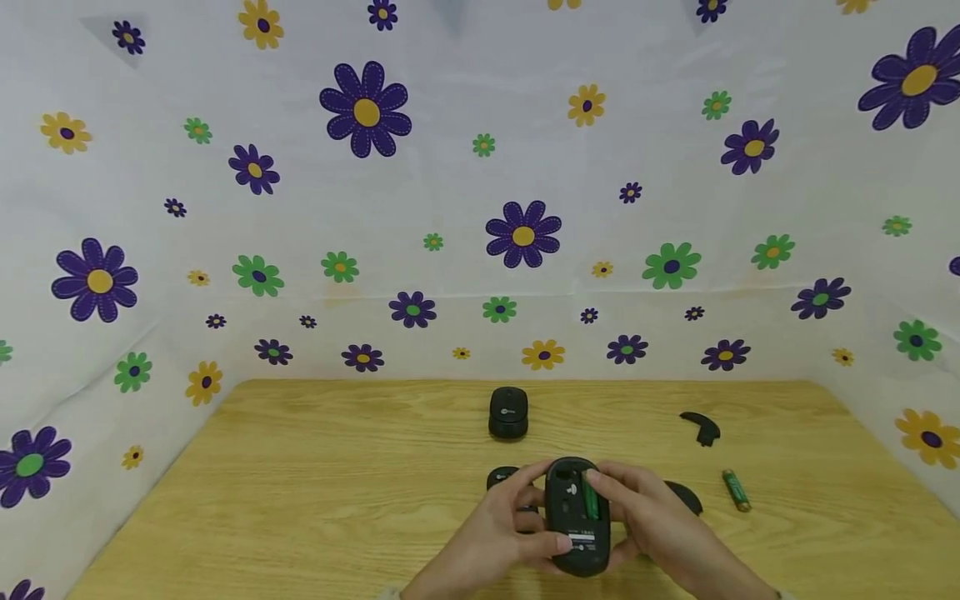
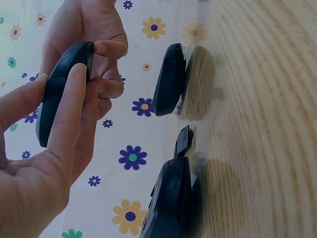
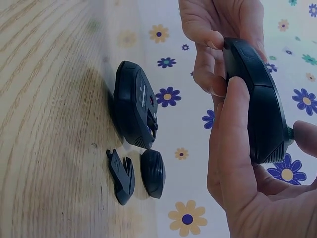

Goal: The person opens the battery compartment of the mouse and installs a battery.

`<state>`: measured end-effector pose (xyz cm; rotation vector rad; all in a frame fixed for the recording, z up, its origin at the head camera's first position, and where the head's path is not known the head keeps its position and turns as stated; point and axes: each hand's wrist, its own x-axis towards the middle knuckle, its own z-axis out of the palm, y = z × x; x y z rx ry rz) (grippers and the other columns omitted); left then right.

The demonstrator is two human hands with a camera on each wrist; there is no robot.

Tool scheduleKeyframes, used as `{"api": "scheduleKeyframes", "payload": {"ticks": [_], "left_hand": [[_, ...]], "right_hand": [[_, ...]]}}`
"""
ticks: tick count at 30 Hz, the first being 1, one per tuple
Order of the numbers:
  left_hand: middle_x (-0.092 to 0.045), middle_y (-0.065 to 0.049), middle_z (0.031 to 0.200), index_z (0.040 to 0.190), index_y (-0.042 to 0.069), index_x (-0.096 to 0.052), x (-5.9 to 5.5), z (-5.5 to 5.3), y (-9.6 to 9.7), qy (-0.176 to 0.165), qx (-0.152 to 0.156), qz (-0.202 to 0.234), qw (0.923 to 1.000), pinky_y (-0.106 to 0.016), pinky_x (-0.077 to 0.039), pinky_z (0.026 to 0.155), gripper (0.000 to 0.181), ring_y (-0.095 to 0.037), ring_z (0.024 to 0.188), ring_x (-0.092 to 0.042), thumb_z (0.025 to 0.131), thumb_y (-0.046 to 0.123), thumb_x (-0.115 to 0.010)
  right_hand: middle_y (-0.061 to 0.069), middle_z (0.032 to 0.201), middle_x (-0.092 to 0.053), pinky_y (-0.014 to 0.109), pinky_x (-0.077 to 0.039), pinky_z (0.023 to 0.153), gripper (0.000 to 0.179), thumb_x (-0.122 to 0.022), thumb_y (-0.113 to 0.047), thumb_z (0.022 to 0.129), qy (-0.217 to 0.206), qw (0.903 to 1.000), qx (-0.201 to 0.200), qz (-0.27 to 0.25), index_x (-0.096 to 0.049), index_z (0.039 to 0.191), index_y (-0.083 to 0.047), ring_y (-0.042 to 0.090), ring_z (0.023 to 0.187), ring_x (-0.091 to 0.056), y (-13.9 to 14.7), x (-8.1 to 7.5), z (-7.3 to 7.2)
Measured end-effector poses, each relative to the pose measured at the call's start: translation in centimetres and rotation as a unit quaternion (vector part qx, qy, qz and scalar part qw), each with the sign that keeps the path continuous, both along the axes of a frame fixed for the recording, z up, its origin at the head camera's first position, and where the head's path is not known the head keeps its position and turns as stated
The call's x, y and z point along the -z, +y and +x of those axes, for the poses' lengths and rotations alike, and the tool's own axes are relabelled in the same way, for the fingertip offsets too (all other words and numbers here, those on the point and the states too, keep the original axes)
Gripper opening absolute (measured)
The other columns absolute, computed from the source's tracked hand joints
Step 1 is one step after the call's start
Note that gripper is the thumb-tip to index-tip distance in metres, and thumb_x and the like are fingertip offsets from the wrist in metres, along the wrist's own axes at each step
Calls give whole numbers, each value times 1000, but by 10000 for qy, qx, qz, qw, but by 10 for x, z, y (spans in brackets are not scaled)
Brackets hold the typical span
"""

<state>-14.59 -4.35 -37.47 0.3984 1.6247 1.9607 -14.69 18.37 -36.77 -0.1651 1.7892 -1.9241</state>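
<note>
A black computer mouse is held underside up in front of the person, its battery compartment uncovered. A green battery lies in or at that compartment; whether it is fully seated I cannot tell. The left hand grips the mouse's left side, thumb across the labelled underside. On the other side the right hand holds the mouse, its thumb touching the battery's upper end. From the side, the right wrist view shows the fingers along the mouse's shell and the thumb against a green battery end.
Another mouse stands at the table's back, and one is partly hidden behind the left hand. To the right lie a black cover, a loose green battery and a dark mouse partly behind the right hand. Flowered cloth surrounds the table.
</note>
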Motion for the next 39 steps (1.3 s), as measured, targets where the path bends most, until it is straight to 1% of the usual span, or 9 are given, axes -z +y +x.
{"api": "scheduleKeyframes", "payload": {"ticks": [5, 13, 25, 29, 34, 39], "left_hand": [[-64, -14, 113, 155, 7, -37, 0, 0, 1, -26, -12, -60, 10000, -40, -63, 73, 76, -25, 96, -69, 89, -13, -67], [-64, -13, 111, 155, 8, -39, 2, 0, 1, 35, 20, -144, 9999, -39, -64, 71, 75, -24, 94, -69, 89, -13, -68], [-64, -12, 112, 155, 9, -39, 3, 0, 3, -3, -3, -233, 9997, -38, -64, 71, 75, -24, 95, -69, 89, -13, -68], [-64, -12, 113, 155, 8, -39, 4, -1, 3, -21, -5, -226, 9997, -38, -64, 71, 75, -24, 96, -69, 89, -13, -68], [-64, -13, 113, 155, 9, -39, 3, -2, 5, -2, -18, -266, 9996, -38, -64, 71, 75, -26, 97, -69, 89, -13, -68], [-64, -12, 113, 155, 11, -41, 2, -2, 8, 48, -48, -439, 9990, -38, -63, 71, 76, -25, 95, -69, 89, -12, -69]], "right_hand": [[11, 116, -65, 37, -63, 64, 60, -43, -34, 110, -9, 10000, -54, -61, -37, 146, 14, 28, 104, -68, 2, 0, 0], [11, 116, -63, 36, -63, 64, 53, -44, -30, 110, 0, 9998, -113, -163, -41, 143, 12, 26, 100, -69, 2, 1, 0], [14, 117, -59, 43, -64, 66, 47, -46, -26, 109, 171, 9998, 3, 144, -44, 138, 12, 28, 102, -66, 1, 2, 2], [14, 117, -58, 43, -64, 65, 45, -46, -26, 109, 228, 9996, -50, 145, -46, 136, 12, 28, 102, -65, 2, 1, 2], [14, 116, -58, 42, -63, 65, 43, -46, -26, 109, 192, 9997, -90, 130, -47, 134, 10, 28, 102, -65, 3, 0, 0], [13, 114, -57, 44, -63, 65, 37, -45, -23, 109, 172, 9997, -34, 155, -51, 128, 8, 28, 100, -65, 5, 0, -1]]}}
